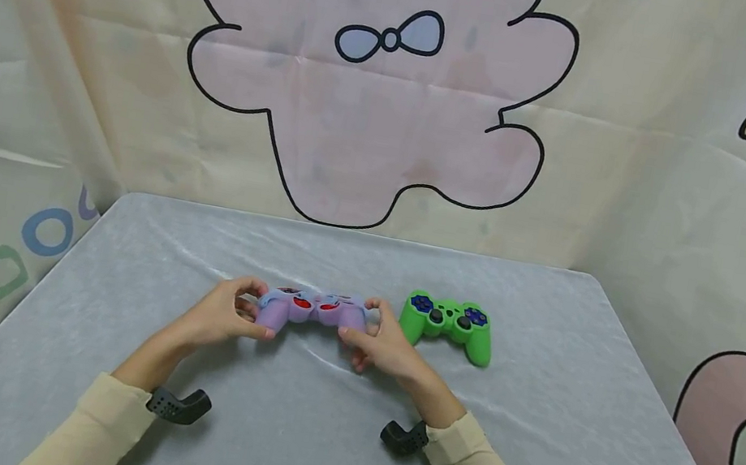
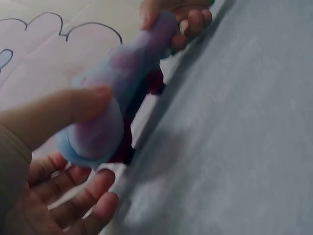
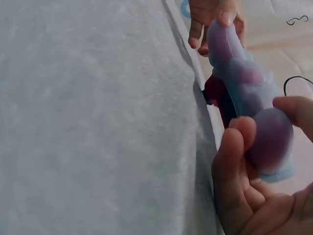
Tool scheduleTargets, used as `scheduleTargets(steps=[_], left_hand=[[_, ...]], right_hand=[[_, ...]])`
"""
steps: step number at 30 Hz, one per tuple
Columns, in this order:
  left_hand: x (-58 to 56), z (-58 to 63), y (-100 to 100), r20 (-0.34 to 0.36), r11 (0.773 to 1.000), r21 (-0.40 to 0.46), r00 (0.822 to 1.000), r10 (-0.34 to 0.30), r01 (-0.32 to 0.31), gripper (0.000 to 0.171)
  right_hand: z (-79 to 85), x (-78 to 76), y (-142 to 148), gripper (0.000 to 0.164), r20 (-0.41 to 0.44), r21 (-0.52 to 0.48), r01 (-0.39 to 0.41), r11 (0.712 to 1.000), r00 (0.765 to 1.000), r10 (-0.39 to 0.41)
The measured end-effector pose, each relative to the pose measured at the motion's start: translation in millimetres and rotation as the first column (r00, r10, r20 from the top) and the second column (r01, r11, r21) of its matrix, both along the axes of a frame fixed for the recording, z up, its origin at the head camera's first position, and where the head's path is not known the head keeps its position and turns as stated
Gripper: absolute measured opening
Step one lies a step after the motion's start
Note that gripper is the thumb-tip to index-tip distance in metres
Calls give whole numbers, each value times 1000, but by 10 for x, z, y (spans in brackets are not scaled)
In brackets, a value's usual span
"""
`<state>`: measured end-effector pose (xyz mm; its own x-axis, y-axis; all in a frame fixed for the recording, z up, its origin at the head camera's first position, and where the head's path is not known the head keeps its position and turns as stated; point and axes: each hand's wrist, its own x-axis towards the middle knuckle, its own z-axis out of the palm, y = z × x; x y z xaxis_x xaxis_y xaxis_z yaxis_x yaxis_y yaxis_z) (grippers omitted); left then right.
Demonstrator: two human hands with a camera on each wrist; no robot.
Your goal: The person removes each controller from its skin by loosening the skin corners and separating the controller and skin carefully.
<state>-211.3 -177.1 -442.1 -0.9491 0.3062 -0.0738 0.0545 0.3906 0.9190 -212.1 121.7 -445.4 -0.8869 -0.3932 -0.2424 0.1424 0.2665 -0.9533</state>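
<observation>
A purple and light-blue game controller (image 1: 314, 310) with red parts is held between both hands, in the middle of the head view. My left hand (image 1: 221, 316) grips its left handle, thumb on the near side and fingers at the far side. The opposite handle is pinched by my right hand (image 1: 389, 348). In the left wrist view the controller (image 2: 127, 66) slants away from the thumb, its red thumbsticks facing the table side. The right wrist view shows thumb and fingers around the rounded handle end of the controller (image 3: 269, 137). Its button face is mostly hidden there.
Just right of my right hand, a green game controller (image 1: 449, 328) lies on the table, buttons up. A pale grey cloth (image 1: 295, 433) covers the table. Behind and at the sides hang printed curtains (image 1: 682, 202). Each wrist carries a black band mount (image 1: 179, 406).
</observation>
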Motion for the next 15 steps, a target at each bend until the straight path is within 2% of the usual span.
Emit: scheduleTargets(steps=[3,8,15], left_hand=[[-11,-26,-26,-22,1000,-24,1000,-20,20,60],[-14,-40,-40,-42,998,-66,999,-3,1,59],[-8,-51,-11,-95,999,-47,995,16,-21,56]], right_hand=[[-5,-3,9,53,28,-22,-32,999,999,33],[-4,-17,11,47,70,-82,-53,995,996,59],[-5,-24,27,44,66,-127,-59,990,996,68]])
